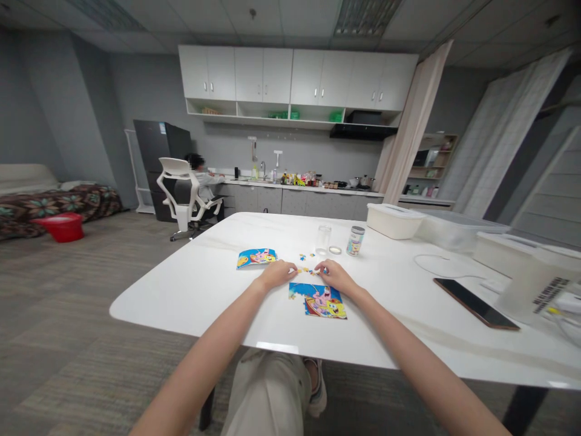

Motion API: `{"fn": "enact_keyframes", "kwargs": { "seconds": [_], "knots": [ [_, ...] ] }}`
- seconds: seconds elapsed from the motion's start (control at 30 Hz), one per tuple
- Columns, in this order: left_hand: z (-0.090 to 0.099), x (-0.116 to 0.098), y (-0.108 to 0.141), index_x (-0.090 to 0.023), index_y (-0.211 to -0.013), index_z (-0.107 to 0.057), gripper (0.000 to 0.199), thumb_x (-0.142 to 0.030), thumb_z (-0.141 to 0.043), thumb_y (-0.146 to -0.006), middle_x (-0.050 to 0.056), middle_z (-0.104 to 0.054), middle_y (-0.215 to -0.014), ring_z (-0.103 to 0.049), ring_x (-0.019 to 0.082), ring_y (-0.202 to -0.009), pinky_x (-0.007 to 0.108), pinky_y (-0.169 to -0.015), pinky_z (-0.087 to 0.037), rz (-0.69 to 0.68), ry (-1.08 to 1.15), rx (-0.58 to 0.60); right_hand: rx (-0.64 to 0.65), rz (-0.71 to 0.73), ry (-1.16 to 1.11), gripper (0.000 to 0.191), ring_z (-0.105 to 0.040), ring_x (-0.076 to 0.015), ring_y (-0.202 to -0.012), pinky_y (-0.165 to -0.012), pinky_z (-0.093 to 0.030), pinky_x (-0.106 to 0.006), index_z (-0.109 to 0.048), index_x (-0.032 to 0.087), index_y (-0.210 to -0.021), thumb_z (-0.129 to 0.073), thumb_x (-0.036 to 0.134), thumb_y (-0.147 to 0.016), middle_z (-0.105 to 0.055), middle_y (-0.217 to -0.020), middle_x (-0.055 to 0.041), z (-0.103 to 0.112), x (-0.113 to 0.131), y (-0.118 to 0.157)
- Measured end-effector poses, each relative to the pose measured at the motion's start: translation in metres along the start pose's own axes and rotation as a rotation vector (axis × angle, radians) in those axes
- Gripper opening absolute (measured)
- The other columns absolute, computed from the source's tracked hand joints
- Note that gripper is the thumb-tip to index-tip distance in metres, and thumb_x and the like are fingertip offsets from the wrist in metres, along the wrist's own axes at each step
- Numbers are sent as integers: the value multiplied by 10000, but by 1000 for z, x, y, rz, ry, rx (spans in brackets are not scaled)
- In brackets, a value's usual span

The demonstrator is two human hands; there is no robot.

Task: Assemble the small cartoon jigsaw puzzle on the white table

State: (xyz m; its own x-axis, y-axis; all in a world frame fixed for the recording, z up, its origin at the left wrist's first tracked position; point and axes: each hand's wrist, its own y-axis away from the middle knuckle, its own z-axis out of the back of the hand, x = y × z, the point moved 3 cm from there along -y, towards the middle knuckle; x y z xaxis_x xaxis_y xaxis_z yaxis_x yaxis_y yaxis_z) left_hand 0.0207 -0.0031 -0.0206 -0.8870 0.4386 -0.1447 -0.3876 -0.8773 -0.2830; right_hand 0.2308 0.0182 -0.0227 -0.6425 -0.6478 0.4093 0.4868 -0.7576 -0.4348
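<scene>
A partly assembled jigsaw puzzle [323, 303] with cartoon figures lies flat near the table's front edge, its left side gapped. Just beyond it, my left hand [279, 274] has its fingertips pinched on a small yellowish puzzle piece. Across from it, my right hand [336, 277] pinches at a small piece beside a few loose puzzle pieces [307, 270]. More loose pieces [302, 257] lie farther back. Left of them is a slightly curved picture sheet [255, 258] with a similar cartoon print. The pieces at my fingertips are too small to make out fully.
Behind my right hand stand a clear jar [323, 240], a ring-shaped lid [334, 250] and a printed can [355, 241]. A phone [475, 303], white boxes [394, 221] and a cable occupy the table's right side. A person [205, 181] sits by the far counter.
</scene>
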Motion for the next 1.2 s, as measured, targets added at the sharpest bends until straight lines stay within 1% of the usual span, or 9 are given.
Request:
{"fn": "enact_keyframes", "kwargs": {
  "seconds": [0.1,0.23,0.37,0.5,0.7,0.8,0.87,1.0,1.2],
  "knots": [
    [-1,1,0,-222,-1025,-693,251,-357,-513,-914,70,-726,-844,-675,234,-878,296,-780,-469,-13,5,-1,2,-1,-25,232,-579,-165,-774,-779,-462,-312,-689,164,-898,-552,48,-751,-655,-838,-44,1,1,2],
    [-2,0,1,-216,-1084,-634,247,-353,-508,-922,71,-709,-839,-665,240,-894,305,-790,-461,-22,5,-6,-1,-34,-69,195,-619,-166,-758,-742,-484,-305,-680,163,-921,-563,103,-777,-683,-820,-44,0,-2,2],
    [-1,-1,4,-216,-1119,-585,255,-361,-489,-932,64,-695,-824,-660,240,-881,310,-786,-459,-26,-6,-6,-21,-63,-89,202,-638,-164,-760,-738,-502,-303,-662,162,-936,-556,100,-775,-689,-830,-46,-2,-6,-2],
    [-1,1,5,-224,-1112,-588,248,-359,-499,-924,61,-693,-841,-656,238,-891,307,-785,-459,-32,-12,7,-18,-49,-77,230,-628,-161,-752,-730,-504,-302,-655,151,-963,-563,89,-761,-677,-850,-51,-3,-9,-5],
    [0,4,4,-229,-1088,-634,256,-365,-494,-922,66,-697,-861,-656,227,-900,296,-787,-459,-26,-2,22,36,17,-35,180,-615,-169,-796,-781,-481,-307,-693,149,-869,-551,78,-784,-683,-876,-64,-2,-6,-3],
    [1,3,3,-230,-1085,-646,265,-367,-486,-924,59,-702,-835,-656,222,-895,290,-782,-461,-27,-7,24,25,29,-16,164,-615,-183,-821,-802,-478,-322,-701,141,-873,-572,86,-789,-678,-883,-76,1,-4,-2],
    [2,3,3,-227,-1125,-636,294,-380,-498,-915,60,-710,-841,-659,225,-883,295,-772,-467,-23,-15,21,12,39,-3,147,-615,-197,-856,-819,-477,-335,-706,140,-884,-602,108,-786,-663,-900,-85,2,-3,-2],
    [2,3,1,-228,-1160,-639,324,-385,-498,-914,53,-720,-829,-663,218,-878,290,-791,-467,-35,-19,25,8,58,12,132,-614,-203,-905,-861,-471,-339,-723,154,-870,-619,132,-792,-630,-939,-86,-3,-6,-3],
    [2,2,2,-241,-1053,-696,284,-365,-485,-909,44,-719,-812,-657,212,-853,272,-770,-459,-48,15,50,15,55,21,136,-601,-202,-922,-888,-461,-339,-720,162,-877,-628,128,-783,-614,-945,-80,-6,-11,-5]
  ]
}}
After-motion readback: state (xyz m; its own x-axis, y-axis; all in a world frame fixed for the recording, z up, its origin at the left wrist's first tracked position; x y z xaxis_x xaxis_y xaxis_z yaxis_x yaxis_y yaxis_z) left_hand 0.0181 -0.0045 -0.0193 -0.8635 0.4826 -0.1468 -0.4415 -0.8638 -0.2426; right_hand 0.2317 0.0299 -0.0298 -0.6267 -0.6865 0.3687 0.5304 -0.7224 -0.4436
